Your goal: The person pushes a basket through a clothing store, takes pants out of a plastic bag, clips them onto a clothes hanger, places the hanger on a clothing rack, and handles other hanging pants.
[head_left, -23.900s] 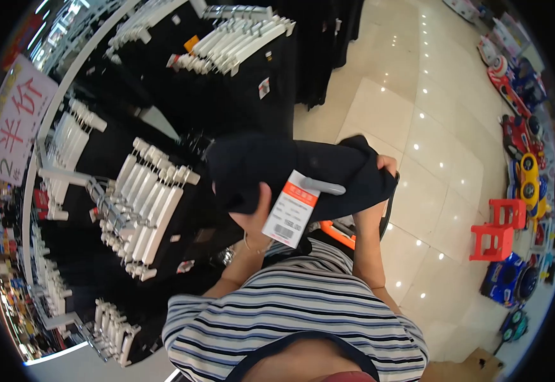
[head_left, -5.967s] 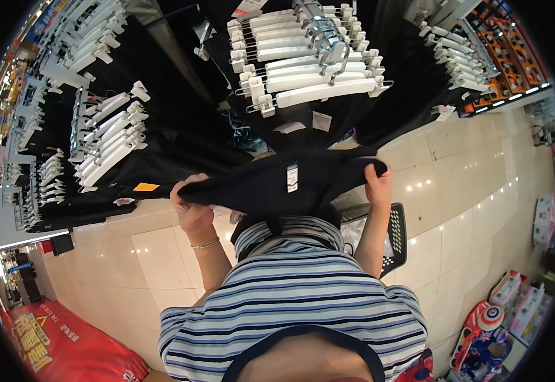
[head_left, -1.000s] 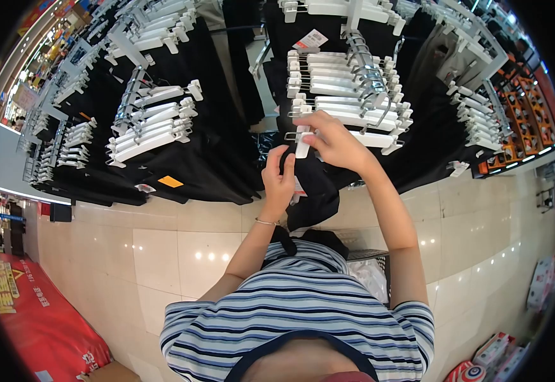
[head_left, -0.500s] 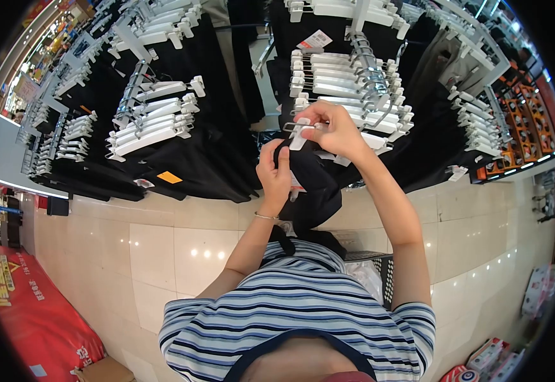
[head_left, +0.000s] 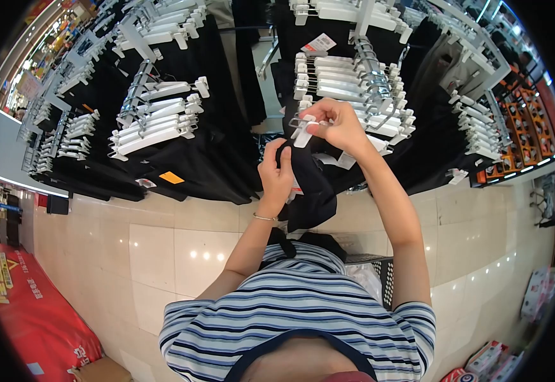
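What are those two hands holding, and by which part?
The left hand pinches the dark garment by its upper edge; the right hand grips a white hanger clip by its upper part.

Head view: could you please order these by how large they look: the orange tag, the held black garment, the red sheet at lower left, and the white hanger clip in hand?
1. Red sheet
2. Black garment
3. White hanger clip and orange tag: too alike to rank

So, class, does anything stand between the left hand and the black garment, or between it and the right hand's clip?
Nothing visible: the left hand holds the black garment directly, and the white clip in the right hand is beside the garment's held edge. Whether they touch is unclear.
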A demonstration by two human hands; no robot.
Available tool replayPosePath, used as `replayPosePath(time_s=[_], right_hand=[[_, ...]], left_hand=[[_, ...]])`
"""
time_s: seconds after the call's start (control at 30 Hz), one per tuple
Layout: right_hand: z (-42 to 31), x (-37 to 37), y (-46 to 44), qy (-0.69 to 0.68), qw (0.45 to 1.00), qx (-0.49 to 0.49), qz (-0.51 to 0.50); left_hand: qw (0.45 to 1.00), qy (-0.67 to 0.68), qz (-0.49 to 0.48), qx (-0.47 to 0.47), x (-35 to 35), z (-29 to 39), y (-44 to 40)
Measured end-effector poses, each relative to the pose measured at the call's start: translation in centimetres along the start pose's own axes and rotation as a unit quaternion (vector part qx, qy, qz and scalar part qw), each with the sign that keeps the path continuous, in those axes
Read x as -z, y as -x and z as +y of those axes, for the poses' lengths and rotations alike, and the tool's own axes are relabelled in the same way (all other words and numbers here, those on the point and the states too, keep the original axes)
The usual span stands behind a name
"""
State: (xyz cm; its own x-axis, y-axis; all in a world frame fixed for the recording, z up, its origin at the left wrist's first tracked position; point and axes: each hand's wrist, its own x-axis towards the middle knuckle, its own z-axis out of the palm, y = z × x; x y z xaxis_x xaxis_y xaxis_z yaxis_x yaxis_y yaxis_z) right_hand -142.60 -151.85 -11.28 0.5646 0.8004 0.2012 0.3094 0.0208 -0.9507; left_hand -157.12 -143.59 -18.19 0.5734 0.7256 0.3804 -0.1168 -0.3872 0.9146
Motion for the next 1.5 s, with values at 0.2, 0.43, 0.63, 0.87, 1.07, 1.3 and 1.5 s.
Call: replayPosePath(time_s=[0.2,0.43,0.63,0.87,1.07,1.3,1.5], right_hand=[[0.3,0.1,0.1,-0.031,0.999,-0.018,-0.027],[-0.3,0.1,0.2,-0.022,0.999,-0.024,-0.020],[1.2,-0.1,0.3,0.087,0.995,0.041,-0.010],[6.4,-2.0,9.5,0.239,0.862,0.231,0.383],[26.5,-2.4,17.5,-0.148,0.850,-0.210,0.460],[36.5,-4.2,17.0,-0.475,0.775,-0.391,0.142],[31.1,-4.8,16.8,-0.598,0.690,-0.406,0.040]], left_hand=[[0.997,0.070,0.017,-0.043,-0.6,-1.0,-0.1],[0.993,0.078,0.065,-0.063,-1.8,0.1,-0.8],[0.994,0.105,0.010,-0.021,-1.2,-1.8,-0.9],[0.994,0.103,-0.026,0.027,-1.0,-4.2,-1.0],[0.982,0.161,-0.061,0.078,-1.2,-4.1,-1.1],[0.973,0.187,-0.081,0.104,-1.4,-4.7,-0.5],[0.975,0.181,-0.082,0.103,-1.3,-4.2,-0.3]])
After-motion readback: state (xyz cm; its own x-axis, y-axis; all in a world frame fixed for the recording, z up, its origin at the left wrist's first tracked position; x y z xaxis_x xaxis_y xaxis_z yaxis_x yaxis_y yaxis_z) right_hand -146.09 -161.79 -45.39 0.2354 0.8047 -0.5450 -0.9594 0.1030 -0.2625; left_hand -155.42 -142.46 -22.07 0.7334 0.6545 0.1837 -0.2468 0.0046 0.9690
